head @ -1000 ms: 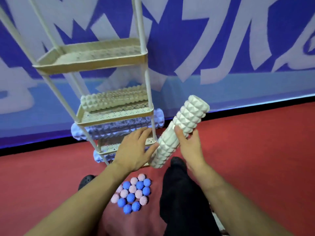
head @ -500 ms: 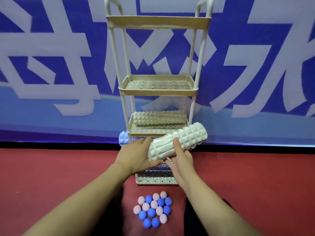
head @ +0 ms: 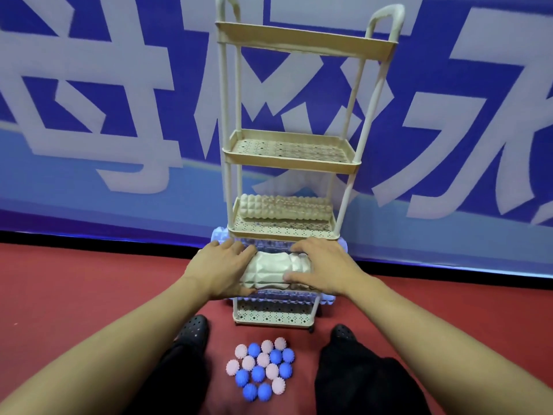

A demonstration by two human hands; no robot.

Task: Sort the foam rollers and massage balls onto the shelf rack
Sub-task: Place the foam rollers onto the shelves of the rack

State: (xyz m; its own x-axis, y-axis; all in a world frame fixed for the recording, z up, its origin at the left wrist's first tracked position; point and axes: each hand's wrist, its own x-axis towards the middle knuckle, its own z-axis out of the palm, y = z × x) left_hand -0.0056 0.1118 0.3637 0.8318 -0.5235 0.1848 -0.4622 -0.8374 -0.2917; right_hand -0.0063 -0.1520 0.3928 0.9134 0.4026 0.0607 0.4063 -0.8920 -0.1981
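Observation:
A white ridged foam roller [head: 270,272] lies level in front of the cream shelf rack [head: 288,158], just below its third tier. My left hand [head: 223,272] grips the roller's left end and my right hand [head: 323,269] grips its right end. A cream roller [head: 285,207] rests on the third tier. Pale blue rollers [head: 217,236] lie on the lower tiers, mostly hidden behind my hands. A cluster of several pink and blue spiky massage balls [head: 263,369] sits on the red floor near my feet.
The rack stands against a blue and white banner wall [head: 119,115]. Its top two tiers [head: 305,40] hold nothing. My black shoes [head: 194,330] and dark trouser legs flank the balls. Red floor spreads to both sides.
The white roller has swung from tilted to level and come down in front of the rack's lower tiers. My right hand shifted from under it to its right end.

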